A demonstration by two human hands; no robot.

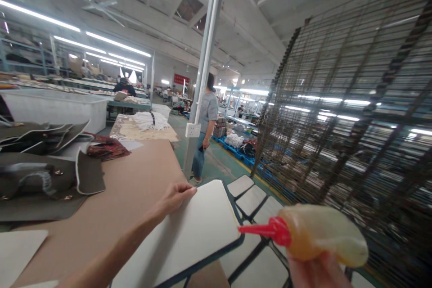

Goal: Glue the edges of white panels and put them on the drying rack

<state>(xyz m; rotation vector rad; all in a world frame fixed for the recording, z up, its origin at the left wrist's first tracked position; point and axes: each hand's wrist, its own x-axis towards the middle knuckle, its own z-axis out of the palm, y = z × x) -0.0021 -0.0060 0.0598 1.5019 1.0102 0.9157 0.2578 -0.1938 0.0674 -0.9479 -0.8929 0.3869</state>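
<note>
In the head view my right hand [315, 270] is wrapped round a squeeze bottle [327, 234] of yellowish liquid, held on its side. Its red nozzle points left, with the tip at the right corner of a cream-white panel [199, 220] with a dark edge. Whether the tip touches the panel I cannot tell. My left hand [177, 195] pinches the panel's upper left edge between thumb and fingers. Under and to the right of it lie several similar pale panels [251, 200] with dark borders.
Dark olive pieces [40, 175] with pale edges lie on the brown tabletop [145, 175] at left, near a white bin [60, 105]. A metal post [204, 54] with a socket box stands ahead; a person [205, 117] is behind it. Tall wire racks [344, 99] fill the right.
</note>
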